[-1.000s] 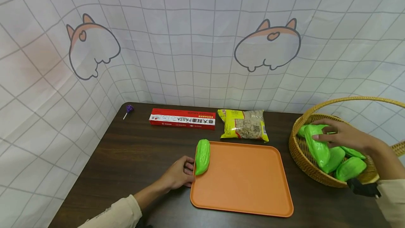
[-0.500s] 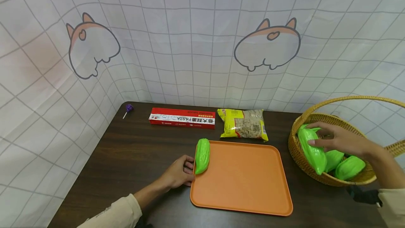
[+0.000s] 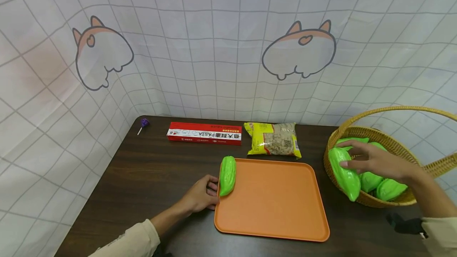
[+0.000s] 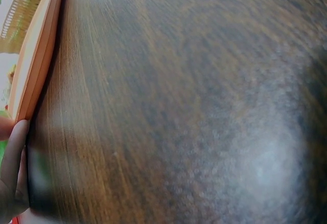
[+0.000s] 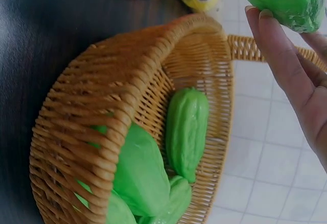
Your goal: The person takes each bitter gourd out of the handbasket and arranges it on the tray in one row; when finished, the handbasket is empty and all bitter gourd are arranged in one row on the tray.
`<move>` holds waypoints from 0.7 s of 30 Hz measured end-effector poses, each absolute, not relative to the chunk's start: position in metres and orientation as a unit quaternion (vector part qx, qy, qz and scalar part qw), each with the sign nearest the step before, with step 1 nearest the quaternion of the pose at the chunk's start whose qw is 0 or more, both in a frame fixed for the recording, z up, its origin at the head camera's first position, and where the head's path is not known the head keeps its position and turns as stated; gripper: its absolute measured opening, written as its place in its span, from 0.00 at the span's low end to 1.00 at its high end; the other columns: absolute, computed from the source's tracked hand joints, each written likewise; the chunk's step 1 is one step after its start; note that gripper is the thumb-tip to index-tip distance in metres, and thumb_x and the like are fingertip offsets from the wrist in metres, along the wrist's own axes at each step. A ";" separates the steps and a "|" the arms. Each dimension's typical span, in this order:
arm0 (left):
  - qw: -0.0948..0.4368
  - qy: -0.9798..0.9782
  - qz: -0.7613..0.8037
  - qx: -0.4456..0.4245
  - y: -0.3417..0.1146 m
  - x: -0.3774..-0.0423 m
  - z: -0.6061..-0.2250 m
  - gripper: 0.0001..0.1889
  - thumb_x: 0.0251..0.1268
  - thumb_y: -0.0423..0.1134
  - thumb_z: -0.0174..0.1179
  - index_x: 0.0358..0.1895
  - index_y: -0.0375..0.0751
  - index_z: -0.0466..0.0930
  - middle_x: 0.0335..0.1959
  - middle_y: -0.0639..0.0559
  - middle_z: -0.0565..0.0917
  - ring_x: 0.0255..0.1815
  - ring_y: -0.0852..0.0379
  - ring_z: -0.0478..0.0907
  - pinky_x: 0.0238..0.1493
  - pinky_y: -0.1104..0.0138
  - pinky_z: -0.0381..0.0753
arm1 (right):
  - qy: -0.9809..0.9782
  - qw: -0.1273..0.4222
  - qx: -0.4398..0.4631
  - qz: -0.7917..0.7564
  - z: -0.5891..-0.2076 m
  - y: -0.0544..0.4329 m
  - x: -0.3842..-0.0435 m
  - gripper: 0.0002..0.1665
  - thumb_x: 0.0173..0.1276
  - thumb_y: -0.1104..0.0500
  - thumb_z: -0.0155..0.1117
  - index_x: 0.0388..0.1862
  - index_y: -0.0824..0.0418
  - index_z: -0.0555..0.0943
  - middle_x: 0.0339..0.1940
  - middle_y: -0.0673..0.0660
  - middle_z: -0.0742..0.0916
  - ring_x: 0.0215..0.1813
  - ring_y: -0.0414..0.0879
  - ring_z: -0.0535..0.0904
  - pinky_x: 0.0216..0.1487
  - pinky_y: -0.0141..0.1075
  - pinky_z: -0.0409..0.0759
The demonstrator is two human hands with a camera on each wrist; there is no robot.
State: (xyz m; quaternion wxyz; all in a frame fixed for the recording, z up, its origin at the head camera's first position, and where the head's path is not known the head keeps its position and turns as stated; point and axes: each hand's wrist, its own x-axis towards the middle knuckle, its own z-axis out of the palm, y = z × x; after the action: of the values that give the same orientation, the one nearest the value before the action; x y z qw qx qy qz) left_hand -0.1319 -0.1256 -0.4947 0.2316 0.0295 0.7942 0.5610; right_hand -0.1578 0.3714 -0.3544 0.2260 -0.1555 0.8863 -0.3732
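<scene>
One gourd (image 3: 345,178) partly behind right hand (image 3: 379,162).

The left sleeve (image 3: 130,242) is cream cloth with small, faint dark marks, too slight to read, and ends in a plain cuff (image 3: 153,234) short of the bare left hand (image 3: 201,195). A sliver of something black (image 3: 164,254) shows beneath it. The right sleeve (image 3: 442,231) is the same pale shade; by its edge is a black, blurred, lumpy piece (image 3: 408,225) with a tiny whitish fleck. The bare right hand (image 3: 380,162) has smooth, rounded fingernails (image 5: 265,14)
</scene>
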 end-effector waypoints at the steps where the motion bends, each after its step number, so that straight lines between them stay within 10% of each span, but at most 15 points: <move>1: 0.232 0.794 0.561 0.030 -0.126 -0.132 -0.495 0.35 0.48 0.25 0.69 0.64 0.31 0.68 0.49 0.40 0.75 0.41 0.54 0.80 0.32 0.61 0.90 | 0.885 0.226 -0.155 -0.376 -0.356 0.370 -0.158 0.34 0.77 0.55 0.57 0.76 0.60 0.59 0.67 0.74 0.71 0.47 0.48 0.82 0.41 0.42 0.86; 21: 0.235 0.794 0.560 0.031 -0.126 -0.132 -0.494 0.35 0.49 0.25 0.69 0.65 0.31 0.68 0.49 0.40 0.75 0.41 0.54 0.80 0.32 0.61 0.90 | 0.880 0.207 -0.166 -0.394 -0.375 0.336 -0.157 0.34 0.76 0.51 0.59 0.76 0.55 0.63 0.76 0.71 0.63 0.71 0.74 0.63 0.50 0.47 0.86</move>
State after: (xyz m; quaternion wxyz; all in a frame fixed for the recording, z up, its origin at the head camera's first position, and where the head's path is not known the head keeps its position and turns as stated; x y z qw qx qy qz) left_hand -0.1317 -0.1257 -0.4937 0.2346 0.0309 0.7937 0.5604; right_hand -0.1570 0.3365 -0.3752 0.2071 -0.1663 0.8798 -0.3942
